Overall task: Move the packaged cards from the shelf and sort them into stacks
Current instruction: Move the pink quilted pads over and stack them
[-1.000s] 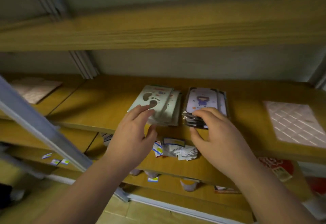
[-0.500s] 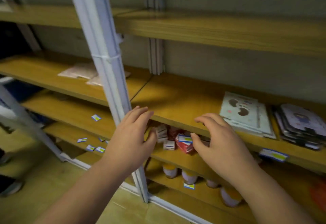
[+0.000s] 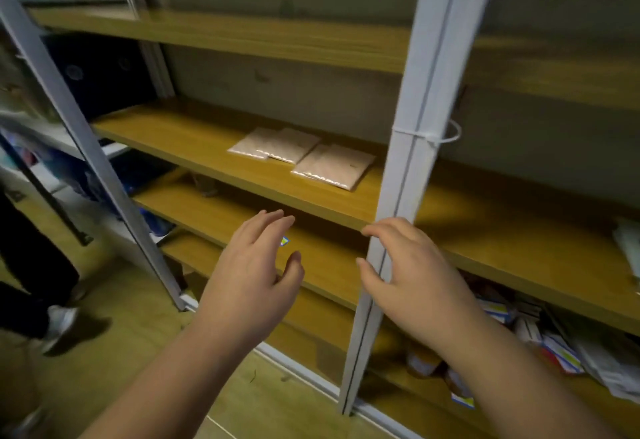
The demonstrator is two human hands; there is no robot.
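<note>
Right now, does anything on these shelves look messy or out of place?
Yes. The pinkish packets on the middle shelf lie overlapped and askew rather than squared. On the lower shelf at right, small boxes and papers sit in a jumbled heap. Both hands, left and right, hold nothing.

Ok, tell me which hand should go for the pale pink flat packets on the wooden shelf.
Left, probably. The left hand has an open path up to the pale pink flat packets; the right hand sits at the white metal upright, which partly blocks it.

Both forearms reach forward, side by side. The left hand (image 3: pixel 251 265) hangs with fingers loosely spread, holding nothing. The right hand (image 3: pixel 412 267) mirrors it, empty, fingers slightly curled.
</note>
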